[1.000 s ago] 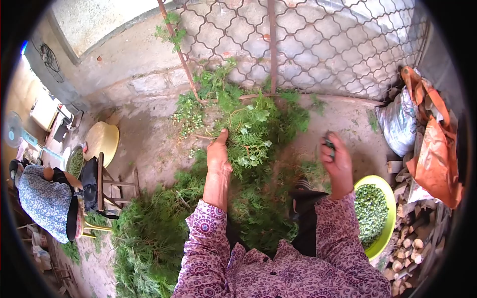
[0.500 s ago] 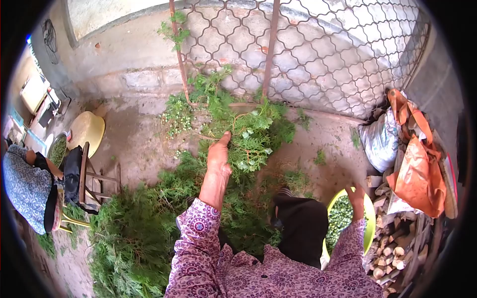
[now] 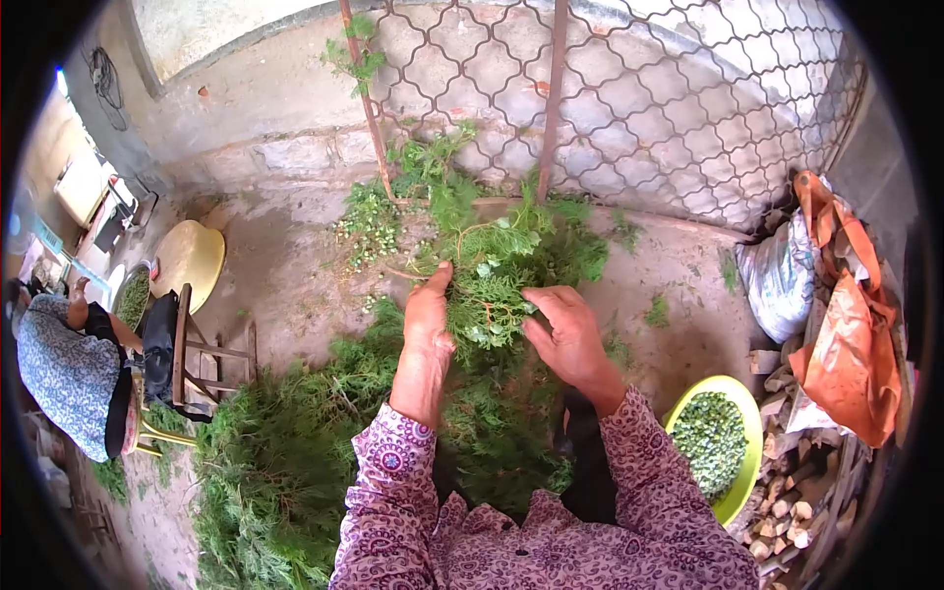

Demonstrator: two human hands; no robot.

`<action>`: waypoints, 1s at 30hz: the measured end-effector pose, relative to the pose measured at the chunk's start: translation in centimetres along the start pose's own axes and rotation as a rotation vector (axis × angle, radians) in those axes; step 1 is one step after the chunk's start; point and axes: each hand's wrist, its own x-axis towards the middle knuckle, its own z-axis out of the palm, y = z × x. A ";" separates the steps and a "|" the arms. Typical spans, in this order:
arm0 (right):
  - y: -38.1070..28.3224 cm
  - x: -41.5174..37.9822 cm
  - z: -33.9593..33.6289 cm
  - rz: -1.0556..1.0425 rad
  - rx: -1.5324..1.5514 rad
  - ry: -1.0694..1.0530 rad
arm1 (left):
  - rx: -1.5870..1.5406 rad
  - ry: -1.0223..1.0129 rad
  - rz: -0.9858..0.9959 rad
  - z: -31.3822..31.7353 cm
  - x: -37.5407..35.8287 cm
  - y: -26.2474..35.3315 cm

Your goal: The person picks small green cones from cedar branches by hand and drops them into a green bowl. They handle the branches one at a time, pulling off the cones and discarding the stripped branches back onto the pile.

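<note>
My left hand (image 3: 428, 315) grips a green conifer branch (image 3: 492, 280) by its stem, thumb on top, holding it up in front of me. At the branch's lower right edge is my right hand (image 3: 568, 339), thumb and fingers close around the leafy tips; what lies between them is too small to tell. Small pale green cones or seeds show among the leaves. A yellow-green basin (image 3: 755, 454) full of small green pieces (image 3: 708, 442) stands at my right.
Cut branches (image 3: 265, 472) pile up at lower left. A seated co-worker (image 3: 69, 374) is at far left, near a wooden chair (image 3: 184, 344) and a yellow tub (image 3: 187, 261). Metal lattice (image 3: 639, 108) leans ahead. Firewood (image 3: 787, 511), a white sack (image 3: 777, 275) and orange sheeting (image 3: 851, 344) sit right.
My right hand has moved from the basin, up and left, to the branch. My left hand still holds the branch in nearly the same place. The view has shifted slightly.
</note>
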 end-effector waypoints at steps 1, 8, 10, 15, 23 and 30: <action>0.0 0.1 -0.1 -0.014 -0.010 -0.022 | -0.002 -0.011 0.002 0.1 -0.3 0.2; 0.1 -0.6 -1.4 0.203 0.206 -0.421 | 0.068 0.035 0.059 1.6 -1.9 1.0; -0.2 -1.1 -2.7 0.240 0.381 -0.534 | -0.101 0.005 0.029 1.4 -1.3 1.3; 1.9 -1.9 -3.2 0.708 1.207 -0.404 | -0.119 -0.066 -0.097 1.9 -2.3 2.0; 2.8 -1.6 -0.1 0.961 1.460 -0.256 | -0.080 -0.273 -0.243 2.4 -3.0 0.2; 2.4 -0.7 0.4 1.069 1.687 -0.176 | -0.084 -0.254 -0.192 3.5 -4.5 -0.1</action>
